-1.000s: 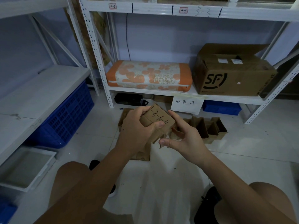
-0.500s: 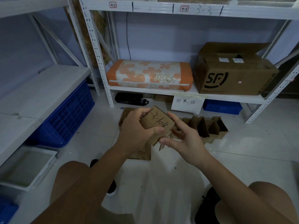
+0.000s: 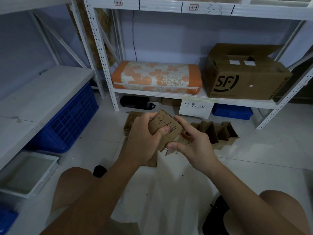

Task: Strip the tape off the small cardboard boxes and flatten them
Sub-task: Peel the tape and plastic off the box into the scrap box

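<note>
Small brown cardboard box (image 3: 166, 128) with handwritten marks, held above the white tiled floor (image 3: 169, 184). Left hand (image 3: 144, 141) grips it, thumb across its top; right hand (image 3: 194, 146) pinches its right corner. Contents not visible. Behind, opened brown cardboard boxes (image 3: 218, 134) lie on the floor, partly hidden.

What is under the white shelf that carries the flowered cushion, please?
Under the white shelf lie a black bag, a blue bin and brown cardboard. The paper sign covers what is behind it.
</note>
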### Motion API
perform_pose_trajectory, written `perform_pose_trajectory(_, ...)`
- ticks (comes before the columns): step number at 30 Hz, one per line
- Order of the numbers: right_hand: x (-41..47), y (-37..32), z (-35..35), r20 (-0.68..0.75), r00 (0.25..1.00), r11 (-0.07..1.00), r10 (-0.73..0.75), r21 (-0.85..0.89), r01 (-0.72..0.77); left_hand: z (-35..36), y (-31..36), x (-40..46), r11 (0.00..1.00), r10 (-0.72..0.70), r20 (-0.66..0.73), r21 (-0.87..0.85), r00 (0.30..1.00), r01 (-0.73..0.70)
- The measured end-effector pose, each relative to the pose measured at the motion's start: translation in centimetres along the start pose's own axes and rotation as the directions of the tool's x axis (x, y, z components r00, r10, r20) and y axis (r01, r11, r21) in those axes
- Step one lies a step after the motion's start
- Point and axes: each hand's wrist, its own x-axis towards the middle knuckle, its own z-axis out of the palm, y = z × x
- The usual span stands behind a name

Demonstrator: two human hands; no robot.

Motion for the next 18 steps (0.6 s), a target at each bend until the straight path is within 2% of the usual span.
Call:
perform_pose_trajectory(4, -0.2, -0.1, 0.4, -0.025, 1.000, 1.000, 0.008, -0.019, -0.009, -0.2, 0.1, 0.0, 1.000, 0.018, -0.030, 0.025, 0.999, -0.017)
perform_pose_trajectory(6, -0.3, -0.1, 0.6, -0.036, 0.999, 0.999, 0.017, -0.029, -0.018, -0.5, 0.7, 0.0, 0.999, 0.018, 0.027, 0.044, 0.999, -0.019)
perform_pose_trajectory(8, -0.3, -0.1, 0.6, -0.034, 0.999, 0.997, 0.026, -0.074, -0.029, -0.8, 1.1, 0.0, 0.993, 0.073, 0.100, 0.090, 0.992, -0.082)
perform_pose_trajectory(13, -0.1, -0.1, 0.2, 0.122, 0.987, 0.987, 0.106, -0.132, -0.090, -1.4, 0.7, 0.6, 0.963, 0.127, 0.176, 0.213, 0.976, -0.164)
perform_pose_trajectory(18, -0.4, -0.9, -0.4, 0.195, 0.980, 0.995, 0.044, -0.094, -0.026, -1.5, 0.7, 1.0, 0.939, 0.173, 0.202, 0.263, 0.964, -0.224)
